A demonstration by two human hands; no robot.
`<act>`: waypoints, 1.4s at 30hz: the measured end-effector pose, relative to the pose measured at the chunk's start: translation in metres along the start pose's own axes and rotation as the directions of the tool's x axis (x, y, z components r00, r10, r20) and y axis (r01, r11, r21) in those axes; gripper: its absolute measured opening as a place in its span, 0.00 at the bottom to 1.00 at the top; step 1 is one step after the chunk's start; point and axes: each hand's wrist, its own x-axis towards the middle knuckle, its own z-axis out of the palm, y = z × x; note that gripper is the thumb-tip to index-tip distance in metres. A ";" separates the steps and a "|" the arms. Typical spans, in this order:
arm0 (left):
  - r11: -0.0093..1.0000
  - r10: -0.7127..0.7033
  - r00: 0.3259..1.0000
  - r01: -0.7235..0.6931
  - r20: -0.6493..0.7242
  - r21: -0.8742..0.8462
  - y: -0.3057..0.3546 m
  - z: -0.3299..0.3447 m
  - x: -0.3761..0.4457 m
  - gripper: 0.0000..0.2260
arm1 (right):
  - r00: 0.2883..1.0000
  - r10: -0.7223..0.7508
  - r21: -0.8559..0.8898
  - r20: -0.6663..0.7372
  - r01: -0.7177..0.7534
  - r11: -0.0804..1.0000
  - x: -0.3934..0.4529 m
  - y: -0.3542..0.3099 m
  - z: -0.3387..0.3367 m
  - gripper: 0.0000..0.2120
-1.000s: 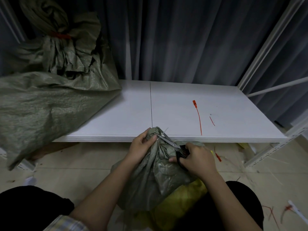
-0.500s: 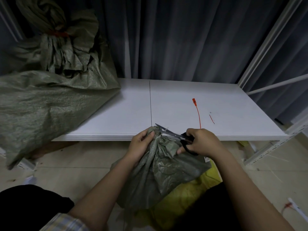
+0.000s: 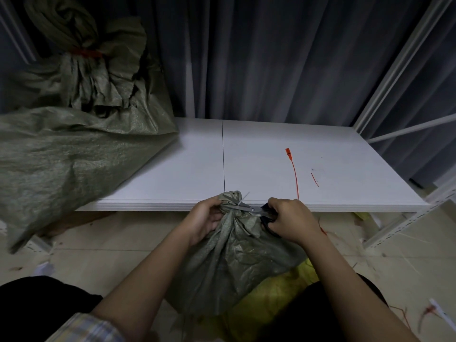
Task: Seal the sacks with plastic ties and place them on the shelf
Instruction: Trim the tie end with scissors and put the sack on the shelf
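Lowered scissors (image 3: 249,208) across finger-pinched sack neck (image 3: 230,201)

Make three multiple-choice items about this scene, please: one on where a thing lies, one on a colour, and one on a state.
1. Where does the loose plastic tie lie?
A. on the white shelf board
B. inside the sack
C. on the floor under the shelf

2. What colour is the tie around the neck of the big sack on the shelf?
A. white
B. red
C. blue

3. What does the right hand hold?
A. a roll of tape
B. nothing
C. scissors at the neck of the small sack

Answers:
1. A, the long tie rests on the bare shelf board, right of the seam.
2. B, a red band cinches the gathered top.
3. C, the scissors point at the bunched neck of the small sack, which the left hand keeps in its grip.
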 end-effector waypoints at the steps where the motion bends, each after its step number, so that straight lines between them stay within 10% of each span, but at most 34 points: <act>1: 1.000 -0.002 1.000 0.002 0.013 0.008 0.002 0.000 0.000 0.13 | 1.000 -0.001 0.002 0.002 0.001 1.000 0.002 0.001 0.000 0.12; 12: 0.898 0.119 0.992 -0.093 -0.033 0.431 0.017 0.005 0.000 0.17 | 0.999 0.029 0.078 0.038 -0.032 0.996 0.010 0.003 0.012 0.10; 18: 0.063 0.355 0.917 -0.218 0.182 0.974 0.040 0.018 0.005 0.08 | 1.000 0.000 0.021 0.025 0.000 1.000 0.011 0.000 0.019 0.09; 23: -0.097 0.393 0.879 -0.253 0.270 0.963 0.058 0.031 0.016 0.03 | 0.998 0.053 0.033 0.022 -0.053 0.998 0.011 -0.003 0.019 0.10; 29: 0.042 0.525 0.824 -0.273 0.211 0.961 0.058 0.032 0.028 0.03 | 0.992 0.122 0.015 0.031 -0.122 0.992 0.011 -0.002 0.024 0.08; 34: 0.553 0.607 0.794 -0.411 -0.014 0.725 0.052 0.029 0.026 0.03 | 0.958 0.276 0.140 0.072 -0.284 0.948 0.008 0.001 0.036 0.17; 38: 0.751 0.472 0.870 -0.312 -0.143 0.581 0.046 0.029 0.027 0.05 | 0.944 0.305 0.248 0.125 -0.327 0.912 0.007 0.008 0.039 0.06; 42: 0.787 0.321 0.935 -0.176 -0.148 0.591 0.031 0.028 0.039 0.08 | 0.973 0.229 -0.005 0.036 -0.229 0.973 0.013 0.024 0.025 0.13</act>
